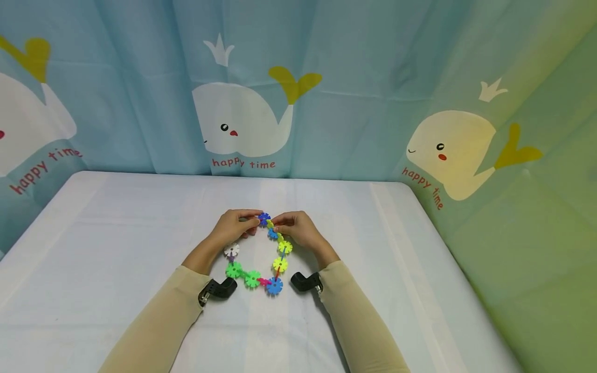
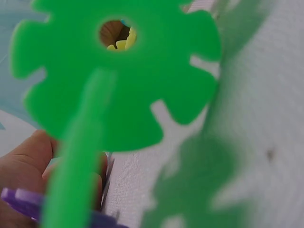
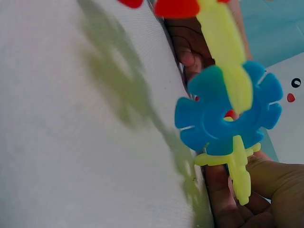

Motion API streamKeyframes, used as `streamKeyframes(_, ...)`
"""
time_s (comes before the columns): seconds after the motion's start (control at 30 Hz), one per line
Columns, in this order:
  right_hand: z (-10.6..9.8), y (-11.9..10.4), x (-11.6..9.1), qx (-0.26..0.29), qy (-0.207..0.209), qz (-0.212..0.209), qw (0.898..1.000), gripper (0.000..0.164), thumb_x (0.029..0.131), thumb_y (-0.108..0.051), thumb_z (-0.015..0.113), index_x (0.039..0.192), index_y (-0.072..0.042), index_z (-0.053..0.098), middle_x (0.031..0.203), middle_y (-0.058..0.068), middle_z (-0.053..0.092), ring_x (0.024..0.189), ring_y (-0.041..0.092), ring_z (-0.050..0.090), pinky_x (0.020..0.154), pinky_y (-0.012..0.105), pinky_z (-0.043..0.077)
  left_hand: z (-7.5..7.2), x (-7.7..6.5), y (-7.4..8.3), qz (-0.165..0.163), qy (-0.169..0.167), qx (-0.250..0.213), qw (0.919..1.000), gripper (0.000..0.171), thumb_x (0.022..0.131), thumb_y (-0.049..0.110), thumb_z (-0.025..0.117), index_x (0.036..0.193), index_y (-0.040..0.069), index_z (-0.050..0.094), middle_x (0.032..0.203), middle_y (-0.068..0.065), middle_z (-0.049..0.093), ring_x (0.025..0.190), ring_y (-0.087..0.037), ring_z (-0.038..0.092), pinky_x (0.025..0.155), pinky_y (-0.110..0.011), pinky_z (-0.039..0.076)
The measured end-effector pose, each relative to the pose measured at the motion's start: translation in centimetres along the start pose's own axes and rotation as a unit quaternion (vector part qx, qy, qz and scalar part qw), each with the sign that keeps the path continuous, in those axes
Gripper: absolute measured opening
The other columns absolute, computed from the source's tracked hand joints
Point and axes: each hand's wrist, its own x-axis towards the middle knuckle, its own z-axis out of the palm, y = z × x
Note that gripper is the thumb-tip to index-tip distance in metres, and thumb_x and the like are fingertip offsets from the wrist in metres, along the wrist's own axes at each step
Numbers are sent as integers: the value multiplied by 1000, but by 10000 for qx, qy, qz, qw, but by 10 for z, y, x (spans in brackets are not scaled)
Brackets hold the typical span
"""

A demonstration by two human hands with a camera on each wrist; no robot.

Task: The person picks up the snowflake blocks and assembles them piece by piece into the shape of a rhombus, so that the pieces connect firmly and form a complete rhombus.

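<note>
A loop-shaped chain of slotted plastic snowflake discs is held up over the table. At its far end, my left hand [image 1: 235, 225] pinches a dark blue disc [image 1: 264, 218]. My right hand [image 1: 300, 228] pinches the chain just beside it, at a yellow disc [image 1: 270, 224] above a blue disc [image 1: 272, 233]. Down the right side come yellow discs [image 1: 285, 247], then a blue disc [image 1: 274, 286] at the near end. Green discs [image 1: 252, 279] and a white disc [image 1: 231, 249] form the left side. My left hand hides the part beyond the white disc. A green disc [image 2: 142, 95] fills much of the left wrist view.
A white cloth-covered table [image 1: 140, 248] lies beneath both hands. Behind it hangs a blue curtain [image 1: 354, 103] with printed whales. Black wrist mounts [image 1: 305, 281] sit at both sleeve cuffs, near the chain's lower part.
</note>
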Motion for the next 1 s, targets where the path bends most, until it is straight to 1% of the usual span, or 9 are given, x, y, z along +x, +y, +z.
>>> streamKeyframes(0.23, -1, 0, -1, 7, 42, 70, 10000, 19, 91, -10, 70, 108, -2, 74, 100, 11, 74, 71, 7, 60, 64, 21, 50, 0, 2, 1, -20, -46, 32, 10000, 40, 98, 30, 61, 135, 16, 62, 94, -8, 72, 80, -14, 67, 68, -28, 56)
streamKeyframes(0.33, -2, 1, 0, -48, 83, 97, 9999, 19, 91, -12, 71, 108, -3, 74, 100, 10, 74, 73, 8, 60, 65, 21, 51, -1, 2, 2, -83, -85, -1, 9999, 42, 98, 33, 62, 136, 15, 61, 103, -9, 73, 84, -14, 69, 69, -28, 57)
streamKeyframes(0.47, -6, 3, 1, -83, 251, 209, 9994, 21, 91, -13, 71, 109, -3, 74, 101, 9, 73, 77, 8, 60, 68, 21, 52, -6, 1, 3, -300, -127, -271, 9991, 43, 99, 33, 61, 137, 13, 59, 120, -12, 69, 91, -16, 70, 73, -27, 58)
streamKeyframes(0.57, -9, 5, 1, 46, 444, 352, 9984, 21, 90, -12, 71, 109, -3, 74, 101, 9, 73, 79, 9, 62, 70, 22, 54, -12, 0, 3, -396, -192, -386, 9983, 43, 99, 30, 60, 137, 10, 59, 125, -14, 66, 93, -18, 70, 74, -28, 59)
streamKeyframes(0.63, -12, 6, 0, 177, 529, 413, 9976, 21, 90, -11, 71, 110, -2, 73, 101, 10, 73, 80, 9, 64, 71, 23, 55, -20, -2, 4, -356, -297, -140, 9988, 43, 99, 30, 60, 136, 7, 59, 124, -15, 67, 93, -18, 70, 75, -28, 59)
streamKeyframes(0.7, -14, 7, 0, 297, 548, 435, 9971, 21, 90, -9, 71, 110, -1, 73, 101, 11, 73, 81, 9, 65, 72, 25, 57, -29, -5, 6, -303, -428, 244, 9983, 42, 99, 31, 60, 133, 6, 61, 120, -14, 68, 93, -19, 70, 75, -29, 58)
streamKeyframes(0.8, -16, 8, 0, 396, 521, 414, 9970, 22, 91, -7, 70, 111, 1, 72, 101, 13, 73, 81, 9, 66, 74, 26, 58, -45, -11, 9, -225, -600, 830, 9945, 43, 99, 33, 59, 130, 4, 63, 114, -14, 70, 91, -18, 70, 75, -30, 58)
streamKeyframes(0.9, -17, 10, 1, 489, 594, 395, 9963, 21, 91, -6, 70, 110, 2, 72, 101, 15, 73, 81, 9, 67, 74, 26, 58, -59, -17, 12, -410, -739, 1067, 9907, 42, 99, 35, 59, 126, 3, 65, 105, -13, 71, 82, -17, 68, 72, -31, 57)
streamKeyframes(1.0, -17, 12, 1, 568, 856, 449, 9937, 20, 90, -6, 70, 108, 3, 72, 98, 15, 73, 80, 10, 67, 74, 27, 58, -67, -21, 12, -721, -966, 970, 9880, 44, 99, 36, 59, 124, 1, 63, 103, -13, 71, 76, -13, 67, 70, -29, 56)
